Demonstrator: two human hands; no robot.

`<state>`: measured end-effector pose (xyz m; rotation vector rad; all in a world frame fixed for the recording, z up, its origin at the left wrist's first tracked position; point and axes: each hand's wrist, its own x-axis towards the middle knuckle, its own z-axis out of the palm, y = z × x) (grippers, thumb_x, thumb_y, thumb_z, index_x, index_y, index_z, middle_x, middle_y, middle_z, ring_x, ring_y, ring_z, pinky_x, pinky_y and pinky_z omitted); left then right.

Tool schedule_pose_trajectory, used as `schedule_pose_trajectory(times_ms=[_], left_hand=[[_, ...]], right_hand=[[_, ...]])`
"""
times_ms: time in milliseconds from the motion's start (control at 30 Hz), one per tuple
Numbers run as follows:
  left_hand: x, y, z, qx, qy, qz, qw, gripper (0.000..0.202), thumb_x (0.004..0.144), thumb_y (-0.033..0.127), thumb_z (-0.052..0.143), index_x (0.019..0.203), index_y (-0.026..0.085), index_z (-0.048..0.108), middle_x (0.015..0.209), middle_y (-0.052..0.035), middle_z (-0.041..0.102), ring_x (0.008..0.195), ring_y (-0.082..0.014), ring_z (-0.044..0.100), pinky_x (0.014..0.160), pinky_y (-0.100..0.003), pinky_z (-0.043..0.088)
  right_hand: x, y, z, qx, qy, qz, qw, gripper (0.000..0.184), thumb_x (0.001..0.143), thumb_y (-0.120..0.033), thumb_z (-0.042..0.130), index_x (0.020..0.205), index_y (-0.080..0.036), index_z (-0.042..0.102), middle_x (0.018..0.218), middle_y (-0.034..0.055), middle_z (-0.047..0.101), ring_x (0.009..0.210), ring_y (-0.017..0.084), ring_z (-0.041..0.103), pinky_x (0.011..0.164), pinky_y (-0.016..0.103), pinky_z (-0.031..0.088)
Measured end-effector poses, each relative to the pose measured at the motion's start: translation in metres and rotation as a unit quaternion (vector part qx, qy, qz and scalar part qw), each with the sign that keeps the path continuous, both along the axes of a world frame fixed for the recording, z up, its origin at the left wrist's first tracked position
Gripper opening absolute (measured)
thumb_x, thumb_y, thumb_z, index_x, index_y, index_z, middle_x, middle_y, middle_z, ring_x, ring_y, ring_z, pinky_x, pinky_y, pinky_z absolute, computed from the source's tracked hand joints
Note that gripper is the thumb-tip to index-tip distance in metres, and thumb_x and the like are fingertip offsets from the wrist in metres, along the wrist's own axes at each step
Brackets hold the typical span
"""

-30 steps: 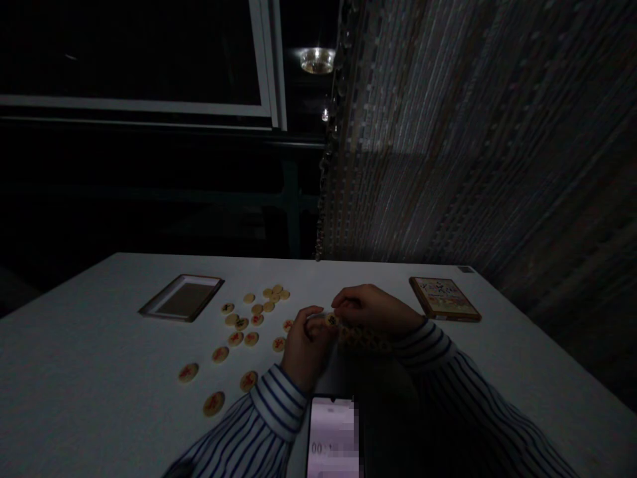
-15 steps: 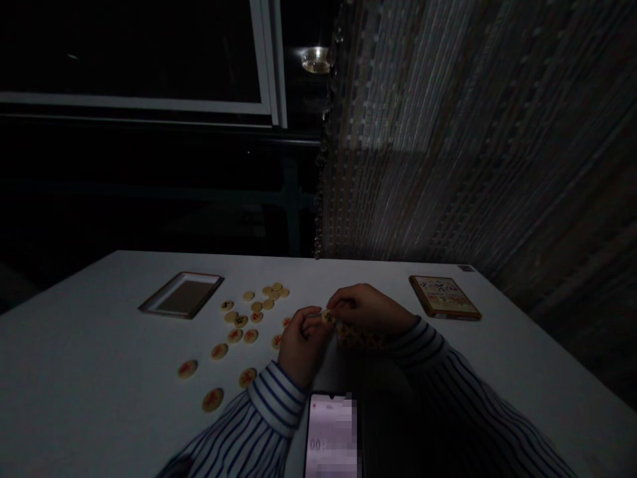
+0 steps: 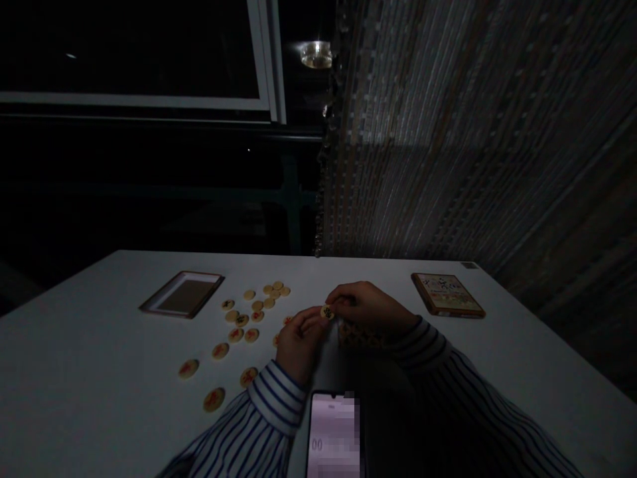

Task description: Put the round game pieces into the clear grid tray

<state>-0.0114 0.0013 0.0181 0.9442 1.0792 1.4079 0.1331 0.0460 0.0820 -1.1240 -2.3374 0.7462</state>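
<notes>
Between my two hands is a round Chinese chess piece [image 3: 327,312], its dark character facing up toward me. My left hand [image 3: 301,338] pinches it from the left with thumb and fingertips. From the other side, the fingers of my right hand [image 3: 371,305] close on its edge. Under my right hand and wrist stand rows of chess pieces [image 3: 355,335], partly hidden by the hand and in shadow. Loose pieces lie scattered to the left of my hands: some show red characters, like this red-marked piece [image 3: 213,399], a few show dark ones, and several are blank side up [image 3: 269,303].
A shallow open box part [image 3: 182,315] lies at the left of the white table [image 3: 114,398]. At the right rests a printed box lid [image 3: 448,295]. A lit phone [image 3: 331,431] lies near my forearms. Behind the table hangs a string curtain [image 3: 398,166].
The held piece has tipped so that its marked face shows more fully, and it has shifted slightly left and up. My hands stay close together; the other pieces lie as before.
</notes>
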Motion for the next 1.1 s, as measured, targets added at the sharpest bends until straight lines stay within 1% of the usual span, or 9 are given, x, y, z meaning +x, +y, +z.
schedule_pose_trajectory(times_ms=[133, 267, 400, 600, 733, 867, 1100], left_hand=[[-0.0001, -0.001, 0.0013, 0.005, -0.001, 0.004, 1.0, 0.035, 0.055, 0.03, 0.069, 0.085, 0.012, 0.062, 0.078, -0.0089, 0.069, 0.069, -0.0172, 0.063, 0.058, -0.025, 0.049], [0.0004, -0.0022, 0.0033, 0.01, -0.001, 0.006, 1.0, 0.033, 0.056, 0.029, 0.069, 0.084, 0.013, 0.063, 0.081, -0.0089, 0.069, 0.074, -0.0178, 0.063, 0.064, -0.026, 0.05], [0.0006, -0.0018, 0.0012, 0.017, 0.003, 0.006, 1.0, 0.03, 0.06, 0.027, 0.067, 0.086, 0.013, 0.063, 0.084, -0.0079, 0.069, 0.078, -0.017, 0.063, 0.068, -0.026, 0.05], [0.0005, -0.0019, 0.001, 0.014, 0.033, 0.02, 0.999, 0.026, 0.062, 0.027, 0.065, 0.085, 0.014, 0.064, 0.08, -0.0057, 0.069, 0.073, -0.0159, 0.063, 0.06, -0.023, 0.05], [0.0004, -0.0024, 0.0029, 0.015, 0.031, 0.035, 0.999, 0.026, 0.06, 0.027, 0.066, 0.082, 0.015, 0.064, 0.078, -0.0052, 0.069, 0.072, -0.0159, 0.063, 0.06, -0.023, 0.05], [0.0001, -0.0018, 0.0016, 0.013, 0.028, 0.052, 0.998, 0.025, 0.058, 0.025, 0.067, 0.08, 0.014, 0.065, 0.076, -0.0056, 0.069, 0.07, -0.0155, 0.063, 0.06, -0.023, 0.05], [-0.0005, -0.0021, 0.0006, 0.02, 0.047, 0.047, 0.998, 0.028, 0.06, 0.029, 0.066, 0.083, 0.014, 0.065, 0.078, -0.0068, 0.069, 0.071, -0.016, 0.063, 0.061, -0.024, 0.05]], right_hand=[[-0.0003, -0.0005, 0.0003, -0.02, 0.009, 0.006, 1.0, 0.02, 0.075, -0.025, 0.049, 0.088, -0.017, 0.062, 0.077, 0.0023, 0.064, 0.07, 0.011, 0.057, 0.062, 0.021, 0.04], [-0.001, -0.0023, 0.0024, -0.027, 0.005, 0.001, 1.0, 0.02, 0.075, -0.024, 0.049, 0.087, -0.016, 0.063, 0.076, 0.0023, 0.064, 0.069, 0.011, 0.057, 0.062, 0.021, 0.04], [-0.0005, -0.0033, 0.0034, -0.028, 0.004, 0.004, 1.0, 0.019, 0.074, -0.023, 0.049, 0.085, -0.016, 0.063, 0.074, 0.0019, 0.064, 0.067, 0.011, 0.057, 0.06, 0.021, 0.04], [0.001, -0.0025, 0.0025, -0.029, -0.001, 0.005, 1.0, 0.02, 0.075, -0.027, 0.049, 0.084, -0.016, 0.062, 0.072, 0.0018, 0.063, 0.065, 0.011, 0.056, 0.059, 0.02, 0.04], [0.0006, -0.0029, 0.0029, -0.019, -0.009, 0.002, 1.0, 0.019, 0.075, -0.026, 0.049, 0.083, -0.016, 0.062, 0.07, 0.0012, 0.063, 0.064, 0.011, 0.056, 0.059, 0.021, 0.038], [0.0004, -0.0032, 0.0026, -0.015, -0.016, -0.005, 1.0, 0.018, 0.074, -0.025, 0.05, 0.083, -0.017, 0.062, 0.072, 0.0016, 0.063, 0.067, 0.012, 0.056, 0.06, 0.021, 0.038], [0.0005, -0.0031, 0.0026, -0.019, -0.022, -0.003, 1.0, 0.018, 0.074, -0.025, 0.05, 0.083, -0.017, 0.062, 0.071, 0.0013, 0.063, 0.065, 0.011, 0.056, 0.058, 0.021, 0.037]])
